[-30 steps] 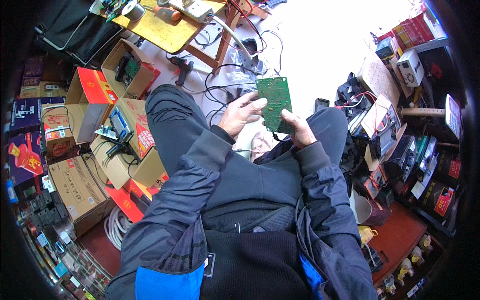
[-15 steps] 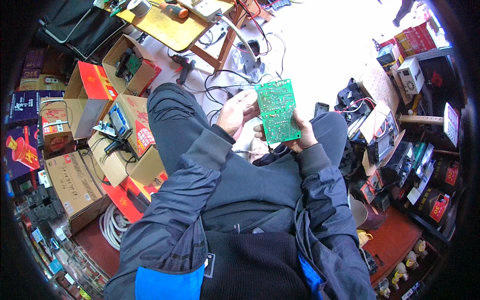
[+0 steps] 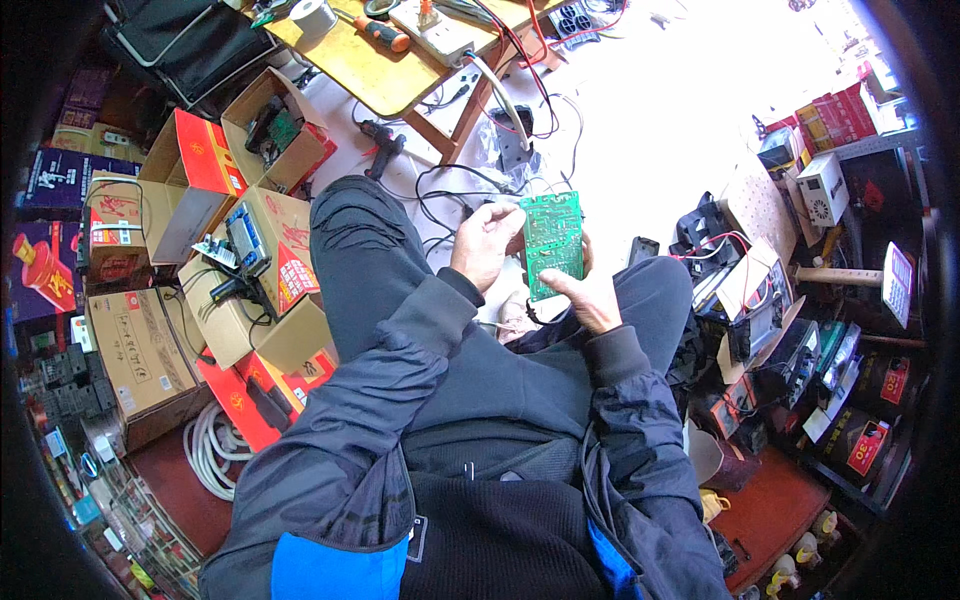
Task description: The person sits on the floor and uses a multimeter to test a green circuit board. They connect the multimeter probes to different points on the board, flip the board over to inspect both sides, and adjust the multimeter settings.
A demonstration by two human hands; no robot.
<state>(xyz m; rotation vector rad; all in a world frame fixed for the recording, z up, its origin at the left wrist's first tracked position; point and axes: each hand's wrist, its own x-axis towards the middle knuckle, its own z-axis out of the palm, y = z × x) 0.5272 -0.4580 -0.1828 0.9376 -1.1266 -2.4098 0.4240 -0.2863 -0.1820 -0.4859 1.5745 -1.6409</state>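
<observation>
A green circuit board (image 3: 553,240) stands tilted above my lap, its solder side toward me. My right hand (image 3: 590,297) grips its lower right part, the thumb lying across the face and the other fingers mostly behind. Beside the upper left edge is my left hand (image 3: 484,243), its fingers curled and pressed together in a pinch. Those fingertips meet or nearly meet the edge; whether anything small is between them is hidden. A dark cable end shows just under the board.
Ahead, a yellow-topped wooden table (image 3: 385,85) bears a screwdriver (image 3: 382,34), a solder spool (image 3: 313,18) and a power strip (image 3: 435,35). A cordless drill (image 3: 381,148) and cables lie on the floor. Open cartons (image 3: 262,235) crowd my left; boxes and electronics (image 3: 745,285) fill my right.
The board has turned more upright and narrower to view. My right thumb has moved onto its face. The left hand has gone from outstretched fingers to a pinch beside the edge.
</observation>
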